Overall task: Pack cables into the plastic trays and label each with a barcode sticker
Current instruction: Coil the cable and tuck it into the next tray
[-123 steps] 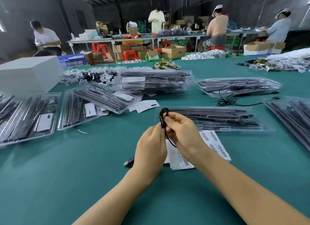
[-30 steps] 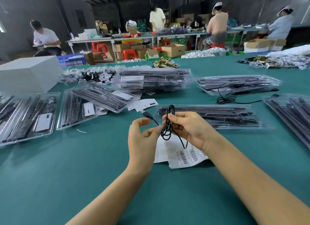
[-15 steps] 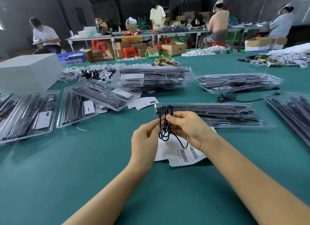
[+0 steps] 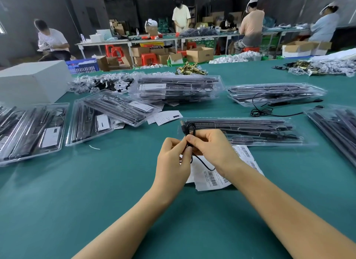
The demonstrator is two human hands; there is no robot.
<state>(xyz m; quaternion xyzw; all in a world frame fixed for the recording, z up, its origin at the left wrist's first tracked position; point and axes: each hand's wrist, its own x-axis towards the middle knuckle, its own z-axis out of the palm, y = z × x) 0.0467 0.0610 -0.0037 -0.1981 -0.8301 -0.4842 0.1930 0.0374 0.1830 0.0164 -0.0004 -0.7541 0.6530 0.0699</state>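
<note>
Above the green table, in the one head view, your left hand and right hand meet with fingers curled, both pinching the same black cable. A small coil of it loops above your fingertips and a loose tail hangs below your right palm. The cable is in the air, just in front of the open plastic tray that lies beyond your knuckles. That tray already holds long black parts, but I see no white label on it, so I judge it the one in hand: cable not yet seated, sticker not yet applied. The barcode sticker sheets lie on the table under your right wrist.

Counting what shows: one cable in your hands and one more loose cable lying by the far right stack. Two trays at left plainly carry white labels, and so does the top of the middle stack. The stacks hold several trays each; their clear layers overlap too much for an exact count. At least two sticker sheets remain. Much packing looks done, and this tray is left.
</note>
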